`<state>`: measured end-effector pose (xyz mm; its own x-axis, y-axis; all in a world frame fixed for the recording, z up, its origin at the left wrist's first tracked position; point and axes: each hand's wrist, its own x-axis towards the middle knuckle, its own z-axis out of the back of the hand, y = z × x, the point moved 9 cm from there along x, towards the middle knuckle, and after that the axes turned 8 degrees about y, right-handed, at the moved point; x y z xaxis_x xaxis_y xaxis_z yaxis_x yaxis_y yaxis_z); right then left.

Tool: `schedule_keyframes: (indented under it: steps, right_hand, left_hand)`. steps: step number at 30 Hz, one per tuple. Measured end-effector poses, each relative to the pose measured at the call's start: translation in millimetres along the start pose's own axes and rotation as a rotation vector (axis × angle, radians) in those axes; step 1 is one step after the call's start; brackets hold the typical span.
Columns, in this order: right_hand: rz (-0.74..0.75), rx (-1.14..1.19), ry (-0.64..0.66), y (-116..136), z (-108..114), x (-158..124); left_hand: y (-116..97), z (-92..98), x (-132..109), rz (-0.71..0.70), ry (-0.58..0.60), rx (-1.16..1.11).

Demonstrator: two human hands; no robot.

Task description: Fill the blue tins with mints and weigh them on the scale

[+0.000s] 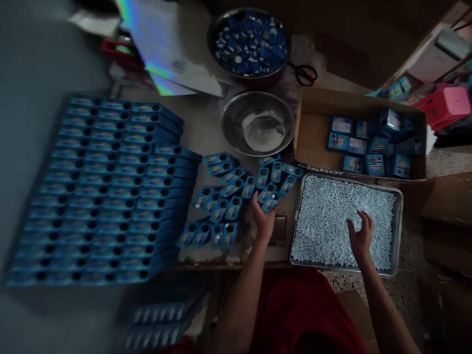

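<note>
Both forearms outstretched, left hand (264, 219) curled, right hand (360, 235) fingers spread.

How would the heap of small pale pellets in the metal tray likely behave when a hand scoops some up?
The pellets look loose and tiny, so they would probably spill between fingers. The right hand rests on them, seemingly sinking slightly. The tray has a low rim, so some might scatter.

Blurred blue packs (158, 319) at bottom edge

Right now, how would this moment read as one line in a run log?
left hand: on a small blue card | right hand: open, in metal tray of pale pellets | stacked blue cards at left
</note>
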<state>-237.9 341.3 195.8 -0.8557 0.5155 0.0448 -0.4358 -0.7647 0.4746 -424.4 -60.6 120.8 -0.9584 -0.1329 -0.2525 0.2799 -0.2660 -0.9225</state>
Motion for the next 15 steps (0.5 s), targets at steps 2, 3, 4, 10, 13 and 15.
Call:
schedule_keyframes:
  steps: [2,3,4,10,13,15]
  right_hand:
    - [0.008,-0.031,0.047,-6,-2,-12]
    - [0.003,-0.047,0.066,-13,-2,-19]
    - [-0.015,-0.061,0.067,-23,-1,-26]
    - [-0.232,-0.077,-0.213,-67,29,-55]
    - [-0.211,0.017,-0.331,-31,45,-35]
    - [-0.081,0.145,-0.272,13,51,5]
  left_hand:
    - [-10,14.0,-20,-0.024,0.01,0.051]
    - [-20,25.0,-27,-0.052,0.012,0.082]
    - [-34,32.5,-30,-0.096,0.038,0.13]
    - [-213,-113.6,78,-0.673,0.397,0.411]
    - [-260,-286.2,155,-0.693,0.753,0.714]
    - [-257,-367.8,191,-0.595,0.868,0.87]
